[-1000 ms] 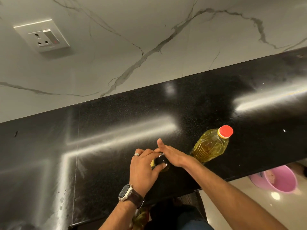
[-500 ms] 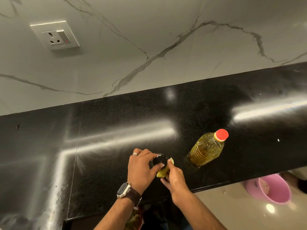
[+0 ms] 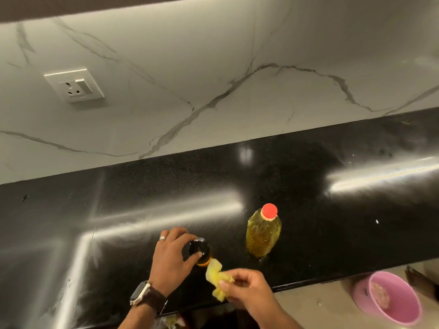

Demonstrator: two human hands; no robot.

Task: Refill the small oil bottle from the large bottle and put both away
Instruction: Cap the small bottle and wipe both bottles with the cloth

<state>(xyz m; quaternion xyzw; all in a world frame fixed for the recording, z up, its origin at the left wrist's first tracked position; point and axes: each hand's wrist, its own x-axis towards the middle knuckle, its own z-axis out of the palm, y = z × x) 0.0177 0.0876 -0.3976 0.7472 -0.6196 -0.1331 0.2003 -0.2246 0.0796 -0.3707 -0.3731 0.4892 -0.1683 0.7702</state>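
Note:
The small oil bottle (image 3: pixel 200 251), dark-capped with amber oil below, stands near the front edge of the black counter (image 3: pixel 142 210). My left hand (image 3: pixel 172 260) grips it from the left, thumb on the cap. My right hand (image 3: pixel 247 293) pinches a crumpled yellow cloth (image 3: pixel 217 279) that touches the small bottle's lower right side. The large bottle (image 3: pixel 262 233) of yellow oil, red cap on, stands upright to the right, apart from both hands.
A white marble-patterned wall with a power socket (image 3: pixel 74 85) rises behind the counter. A pink bucket (image 3: pixel 389 302) sits on the floor at the lower right, beyond the counter's front edge.
My right hand has drawn back from the small bottle's cap toward the counter edge, holding the yellow cloth. My left hand keeps its grip. The view has tilted upward.

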